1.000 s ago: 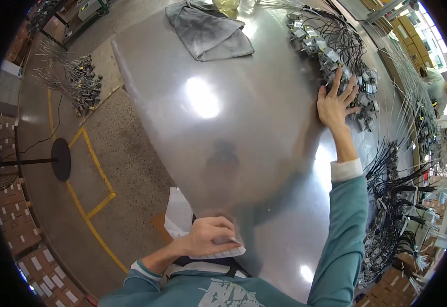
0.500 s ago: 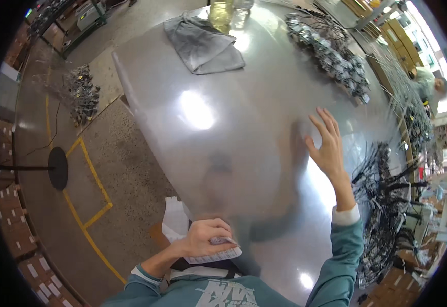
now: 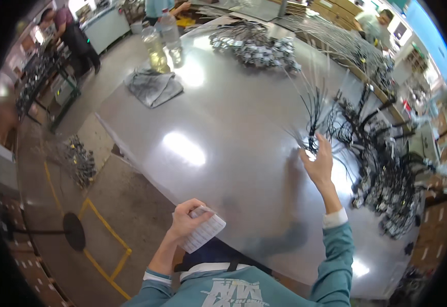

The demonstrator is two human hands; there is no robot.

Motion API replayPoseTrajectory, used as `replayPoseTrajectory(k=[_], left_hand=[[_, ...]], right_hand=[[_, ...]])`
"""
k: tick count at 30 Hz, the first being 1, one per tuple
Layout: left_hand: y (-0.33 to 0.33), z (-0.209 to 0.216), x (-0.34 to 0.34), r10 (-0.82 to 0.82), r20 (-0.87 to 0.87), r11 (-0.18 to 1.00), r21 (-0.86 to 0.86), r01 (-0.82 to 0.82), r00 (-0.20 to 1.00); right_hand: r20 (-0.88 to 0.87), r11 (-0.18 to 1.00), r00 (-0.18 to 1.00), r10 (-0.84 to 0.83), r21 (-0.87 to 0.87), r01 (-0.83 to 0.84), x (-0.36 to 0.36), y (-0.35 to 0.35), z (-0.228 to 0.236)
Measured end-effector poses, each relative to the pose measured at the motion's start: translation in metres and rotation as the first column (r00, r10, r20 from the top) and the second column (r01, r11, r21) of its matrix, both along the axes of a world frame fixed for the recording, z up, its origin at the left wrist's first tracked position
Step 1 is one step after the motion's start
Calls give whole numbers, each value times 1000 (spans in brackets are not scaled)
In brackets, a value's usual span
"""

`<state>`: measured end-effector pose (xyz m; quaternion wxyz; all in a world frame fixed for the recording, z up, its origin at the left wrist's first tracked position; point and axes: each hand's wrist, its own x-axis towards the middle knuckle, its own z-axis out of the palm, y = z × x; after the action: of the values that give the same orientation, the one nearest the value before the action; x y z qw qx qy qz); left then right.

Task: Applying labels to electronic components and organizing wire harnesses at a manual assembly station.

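My left hand [image 3: 186, 217] is closed on a white sheet of labels [image 3: 205, 227], printed in rows, at the table's near edge. Farther right, my right hand [image 3: 319, 162] is over the metal table, thumb and fingers apart. Its fingertips reach the lower end of a bundle of thin black cables [image 3: 313, 115], whose strands fan out away from me. Pale ends of the bundle show between thumb and forefinger; no firm grip on them is visible. Just right of this hand lies a large heap of black cables with connectors [image 3: 382, 169].
On the shiny table [image 3: 233, 138], a grey cloth [image 3: 154, 88] lies at the far left by two clear bottles [image 3: 157, 51], one with yellowish liquid. A pile of silver connectors [image 3: 262, 51] is at the far side. People stand beyond. A round black stand base [image 3: 74, 231] is on the floor left.
The view has swung, bringing more of the far room in. My right hand has reached the black cable bundle. My left hand has turned, showing more of the label sheet.
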<state>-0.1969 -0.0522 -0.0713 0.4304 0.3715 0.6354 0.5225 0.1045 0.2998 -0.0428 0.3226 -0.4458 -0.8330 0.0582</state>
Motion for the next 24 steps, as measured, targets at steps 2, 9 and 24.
replayPoseTrajectory(k=[2, 9, 24], left_hand=[[2, 4, -6, 33, -59, 997, -65, -37, 998], [9, -11, -11, 87, -40, 995, -42, -88, 995], [2, -28, -21, 114, -68, 993, -30, -117, 991]], right_hand=[[-5, 996, 996, -90, 14, 90, -16, -4, -16], [159, 952, 939, -306, 65, 299, -25, 28, -48], [-240, 999, 971, -1, 32, 9, 14, -32, 73]])
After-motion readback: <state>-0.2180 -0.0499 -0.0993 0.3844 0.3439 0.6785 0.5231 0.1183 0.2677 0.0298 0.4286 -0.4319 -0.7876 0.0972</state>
